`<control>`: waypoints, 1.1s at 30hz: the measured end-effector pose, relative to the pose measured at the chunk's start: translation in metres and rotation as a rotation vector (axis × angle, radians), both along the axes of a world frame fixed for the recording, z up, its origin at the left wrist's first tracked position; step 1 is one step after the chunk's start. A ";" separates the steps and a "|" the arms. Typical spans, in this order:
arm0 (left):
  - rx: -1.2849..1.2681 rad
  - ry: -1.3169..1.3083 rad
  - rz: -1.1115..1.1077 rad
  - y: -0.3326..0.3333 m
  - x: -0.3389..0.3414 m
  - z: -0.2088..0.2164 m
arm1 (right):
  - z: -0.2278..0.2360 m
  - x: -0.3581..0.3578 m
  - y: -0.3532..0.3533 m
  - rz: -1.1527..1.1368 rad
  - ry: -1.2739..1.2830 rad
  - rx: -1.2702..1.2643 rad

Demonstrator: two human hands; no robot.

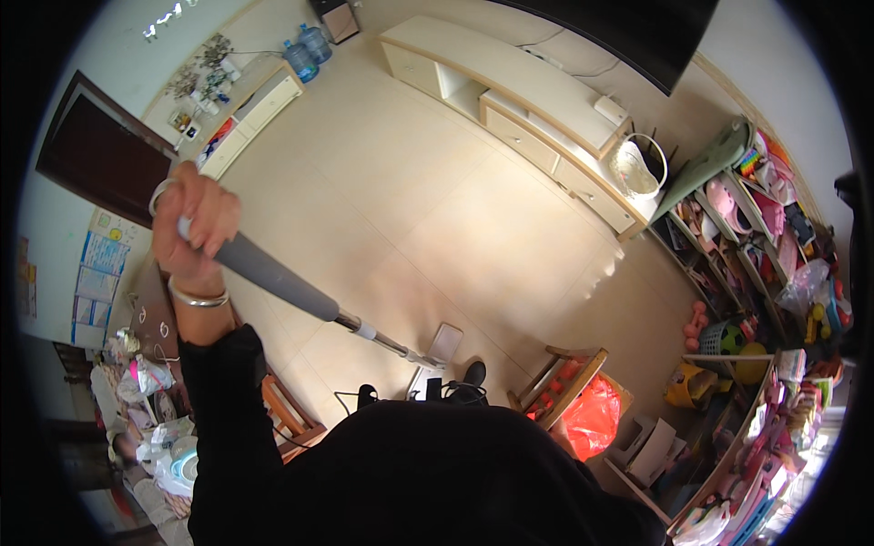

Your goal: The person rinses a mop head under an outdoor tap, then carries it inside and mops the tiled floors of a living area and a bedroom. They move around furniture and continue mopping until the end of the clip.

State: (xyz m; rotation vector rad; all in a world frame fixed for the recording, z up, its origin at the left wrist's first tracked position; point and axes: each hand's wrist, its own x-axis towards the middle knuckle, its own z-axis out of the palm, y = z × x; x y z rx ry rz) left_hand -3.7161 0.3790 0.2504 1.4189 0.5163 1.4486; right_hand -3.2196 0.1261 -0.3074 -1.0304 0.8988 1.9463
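Observation:
My left hand [193, 218] is closed around the top of a flat mop [287, 282], at the upper end of its thick grey grip. A metal bracelet and black sleeve show at the wrist. From the grip, a metal pole slants down to the right. Its flat rectangular head [444, 344] rests on the tiled floor in front of my dark shoes [469, 382], partly hidden by the pole and my black clothing. My right hand cannot be made out; my body covers that side.
A wooden chair [578, 387] with a red plastic bag [592, 419] stands close at my right. Toy-filled shelves [728, 246] line the right side. Across the floor is a long low cabinet [510, 114] with a white basket [637, 168]. Another wooden chair [287, 419] stands at left.

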 end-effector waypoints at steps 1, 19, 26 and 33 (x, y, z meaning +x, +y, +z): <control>-0.011 0.015 0.036 0.001 0.000 0.001 | 0.006 -0.001 0.003 0.023 -0.026 0.030; -0.167 -0.261 -0.079 -0.010 0.012 -0.027 | -0.011 0.043 -0.059 0.311 -0.407 0.010; -0.154 -0.118 -0.080 -0.004 0.000 -0.035 | 0.027 0.006 -0.150 0.553 -0.624 -0.160; -0.270 -0.140 -0.228 -0.009 -0.074 -0.043 | 0.044 -0.071 -0.244 0.740 -0.849 -0.048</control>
